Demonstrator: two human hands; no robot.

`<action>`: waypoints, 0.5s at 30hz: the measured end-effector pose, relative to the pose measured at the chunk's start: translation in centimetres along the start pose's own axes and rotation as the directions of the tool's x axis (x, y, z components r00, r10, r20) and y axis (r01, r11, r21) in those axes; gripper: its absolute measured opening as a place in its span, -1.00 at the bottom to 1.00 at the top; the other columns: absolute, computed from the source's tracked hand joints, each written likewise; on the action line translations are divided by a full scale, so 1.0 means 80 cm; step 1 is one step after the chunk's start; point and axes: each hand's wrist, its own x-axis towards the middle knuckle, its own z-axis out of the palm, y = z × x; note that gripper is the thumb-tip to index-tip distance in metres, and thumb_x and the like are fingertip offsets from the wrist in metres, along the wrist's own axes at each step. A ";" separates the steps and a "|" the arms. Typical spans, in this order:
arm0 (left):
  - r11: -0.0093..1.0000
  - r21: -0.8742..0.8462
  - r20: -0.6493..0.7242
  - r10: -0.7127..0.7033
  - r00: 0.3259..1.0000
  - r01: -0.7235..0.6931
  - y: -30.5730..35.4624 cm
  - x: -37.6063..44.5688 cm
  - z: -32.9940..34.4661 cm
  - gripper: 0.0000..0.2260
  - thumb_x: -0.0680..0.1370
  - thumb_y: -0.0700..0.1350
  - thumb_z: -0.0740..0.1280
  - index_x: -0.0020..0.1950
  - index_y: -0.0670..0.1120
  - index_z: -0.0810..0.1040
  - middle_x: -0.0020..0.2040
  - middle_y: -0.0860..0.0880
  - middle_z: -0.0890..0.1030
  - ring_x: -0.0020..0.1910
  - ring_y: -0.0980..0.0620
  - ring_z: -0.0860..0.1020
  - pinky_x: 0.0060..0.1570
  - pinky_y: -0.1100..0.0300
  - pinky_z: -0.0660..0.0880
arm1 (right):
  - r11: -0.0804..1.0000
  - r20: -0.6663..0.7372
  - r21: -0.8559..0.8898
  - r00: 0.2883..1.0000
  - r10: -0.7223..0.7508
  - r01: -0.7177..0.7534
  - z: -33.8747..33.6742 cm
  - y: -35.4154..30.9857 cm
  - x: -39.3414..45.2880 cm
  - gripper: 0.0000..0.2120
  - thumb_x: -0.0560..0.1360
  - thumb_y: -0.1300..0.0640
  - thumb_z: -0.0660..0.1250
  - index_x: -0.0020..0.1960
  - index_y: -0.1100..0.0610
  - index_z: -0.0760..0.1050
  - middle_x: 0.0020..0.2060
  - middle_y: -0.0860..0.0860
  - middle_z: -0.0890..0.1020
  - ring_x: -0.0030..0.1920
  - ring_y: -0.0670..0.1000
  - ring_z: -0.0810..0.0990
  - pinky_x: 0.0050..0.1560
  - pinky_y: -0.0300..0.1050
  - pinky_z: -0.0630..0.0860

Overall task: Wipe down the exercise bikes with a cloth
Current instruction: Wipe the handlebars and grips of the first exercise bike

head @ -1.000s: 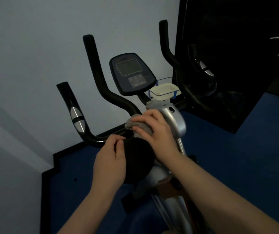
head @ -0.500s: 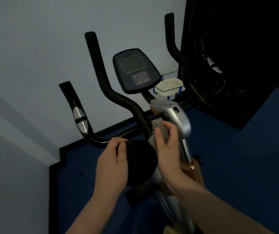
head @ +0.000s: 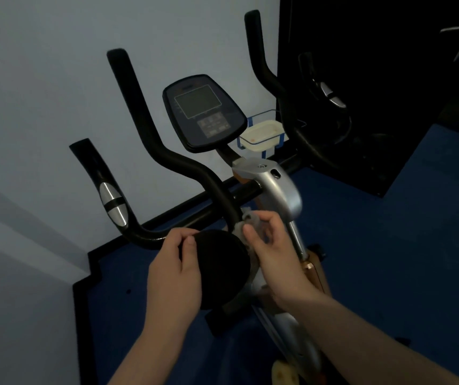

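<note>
An exercise bike stands in front of me, with black curved handlebars [head: 150,140], a dark console [head: 203,112] and a silver stem cover [head: 275,184]. My left hand [head: 175,273] grips the edge of a round black pad [head: 220,265] low on the stem. My right hand [head: 272,251] pinches a small grey cloth [head: 250,220] against the stem, just under the silver cover and next to the handlebar's base.
A pale wall [head: 56,93] is close behind the bike, and a black panel [head: 389,79] stands at the right. A white tray in a blue wire holder [head: 263,133] hangs behind the console. Blue carpet [head: 389,259] covers the floor.
My right hand has slid the cloth down from the top of the silver cover to the stem below it. My left hand has stayed on the black pad.
</note>
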 end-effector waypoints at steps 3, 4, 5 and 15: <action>0.999 0.028 0.014 0.016 1.000 -0.016 0.001 0.000 -0.003 -0.78 0.64 -0.05 0.14 -0.06 0.24 0.49 -0.13 0.33 0.54 -0.12 0.33 0.51 -0.30 0.39 0.37 | 0.992 0.007 -0.105 0.997 -0.074 0.074 -0.009 -0.009 -0.002 -0.80 0.51 0.23 0.38 0.11 0.07 0.51 -0.03 0.04 0.66 -0.02 0.05 0.67 -0.05 -0.12 0.62; 0.999 0.032 0.013 0.021 1.000 -0.021 0.001 0.000 -0.003 -0.78 0.64 -0.05 0.14 -0.06 0.24 0.49 -0.14 0.34 0.54 -0.11 0.34 0.51 -0.31 0.43 0.38 | 0.978 -0.018 -0.169 0.991 -0.131 0.126 -0.010 -0.012 -0.002 -0.78 0.49 0.24 0.41 0.09 0.03 0.54 0.00 0.04 0.65 0.01 0.04 0.66 -0.01 -0.11 0.61; 0.999 0.031 0.012 0.022 1.000 -0.023 0.001 -0.001 -0.004 -0.78 0.64 -0.06 0.14 -0.06 0.23 0.50 -0.14 0.34 0.54 -0.11 0.35 0.51 -0.31 0.47 0.38 | 0.948 -0.048 -0.250 0.976 -0.214 0.195 -0.010 -0.016 0.000 -0.76 0.47 0.23 0.43 0.08 -0.02 0.56 0.05 0.01 0.63 0.08 -0.01 0.62 0.05 -0.14 0.58; 1.000 0.014 0.001 -0.001 1.000 0.001 0.001 -0.003 -0.002 -0.77 0.64 -0.05 0.14 -0.06 0.24 0.51 -0.13 0.33 0.55 -0.11 0.34 0.52 -0.28 0.50 0.38 | 0.478 0.258 -0.737 0.853 -0.454 0.478 0.007 -0.048 0.075 -0.71 0.59 0.14 0.26 0.29 -0.06 0.51 0.21 -0.13 0.54 0.22 -0.15 0.46 0.32 -0.18 0.32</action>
